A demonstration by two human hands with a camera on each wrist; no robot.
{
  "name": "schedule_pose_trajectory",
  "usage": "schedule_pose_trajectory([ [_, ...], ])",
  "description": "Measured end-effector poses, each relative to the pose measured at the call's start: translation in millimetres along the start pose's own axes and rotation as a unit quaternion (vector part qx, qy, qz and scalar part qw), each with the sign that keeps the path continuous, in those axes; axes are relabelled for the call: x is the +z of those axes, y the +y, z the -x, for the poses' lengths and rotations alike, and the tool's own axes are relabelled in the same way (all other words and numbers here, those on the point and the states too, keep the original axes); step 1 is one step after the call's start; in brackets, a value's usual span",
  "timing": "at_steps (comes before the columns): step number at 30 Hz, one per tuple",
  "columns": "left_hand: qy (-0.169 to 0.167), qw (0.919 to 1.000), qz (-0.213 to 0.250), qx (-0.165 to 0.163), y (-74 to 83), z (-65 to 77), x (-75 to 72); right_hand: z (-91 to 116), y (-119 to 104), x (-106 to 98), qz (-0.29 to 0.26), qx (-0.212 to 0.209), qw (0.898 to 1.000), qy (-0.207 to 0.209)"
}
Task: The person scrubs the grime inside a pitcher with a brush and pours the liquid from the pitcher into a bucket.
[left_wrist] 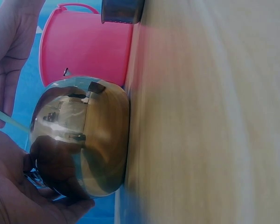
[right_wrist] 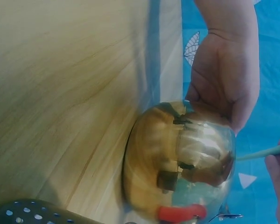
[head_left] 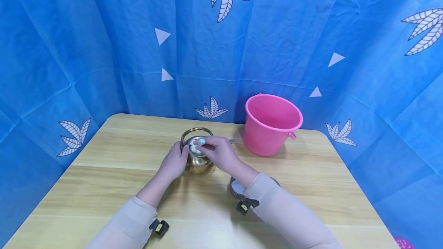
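A shiny brass kettle point(head_left: 199, 166) with a raised ring handle point(head_left: 196, 129) stands on the table. My left hand point(head_left: 175, 160) grips its left side, thumb by the rim and fingers round the body. My right hand point(head_left: 219, 153) pinches the pale green handle of a slim tool point(right_wrist: 263, 152) above the opening. The tool's lower end goes down into the kettle and is hidden. White matter point(head_left: 194, 149) shows in the kettle's mouth. In the left wrist view the green handle point(left_wrist: 7, 117) slants toward the kettle top.
A pink bucket point(head_left: 264, 137) stands at the back right. Under my right forearm is a dark bowl point(head_left: 237, 188) with something white inside, partly covered by the sleeve. A small grey piece point(head_left: 232, 140) shows behind my right hand. Blue curtain point(head_left: 214, 49) hangs around the wooden table point(head_left: 121, 156).
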State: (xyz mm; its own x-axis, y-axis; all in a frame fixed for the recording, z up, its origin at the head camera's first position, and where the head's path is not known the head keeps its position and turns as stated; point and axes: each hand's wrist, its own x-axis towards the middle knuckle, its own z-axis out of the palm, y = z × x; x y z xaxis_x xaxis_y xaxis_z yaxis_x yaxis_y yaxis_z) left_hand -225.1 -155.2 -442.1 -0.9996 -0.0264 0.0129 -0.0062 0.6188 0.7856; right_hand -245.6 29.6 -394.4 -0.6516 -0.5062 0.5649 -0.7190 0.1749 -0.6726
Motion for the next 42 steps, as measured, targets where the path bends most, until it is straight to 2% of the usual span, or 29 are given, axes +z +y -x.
schedule_pose_trajectory([
  [17, 0.001, 1.0, -0.001, 0.005, 0.5, -0.1, 0.0, -7, -1, -5, 0.119, -0.064, 0.99, -0.034],
  [26, 0.004, 1.0, 0.001, 0.009, 0.8, 0.0, -0.2, -11, -5, -9, 0.134, -0.062, 0.987, -0.058],
  [42, 0.006, 0.9998, 0.0, 0.017, -0.7, 0.0, 1.0, -19, -12, -11, 0.163, -0.027, 0.979, -0.121],
])
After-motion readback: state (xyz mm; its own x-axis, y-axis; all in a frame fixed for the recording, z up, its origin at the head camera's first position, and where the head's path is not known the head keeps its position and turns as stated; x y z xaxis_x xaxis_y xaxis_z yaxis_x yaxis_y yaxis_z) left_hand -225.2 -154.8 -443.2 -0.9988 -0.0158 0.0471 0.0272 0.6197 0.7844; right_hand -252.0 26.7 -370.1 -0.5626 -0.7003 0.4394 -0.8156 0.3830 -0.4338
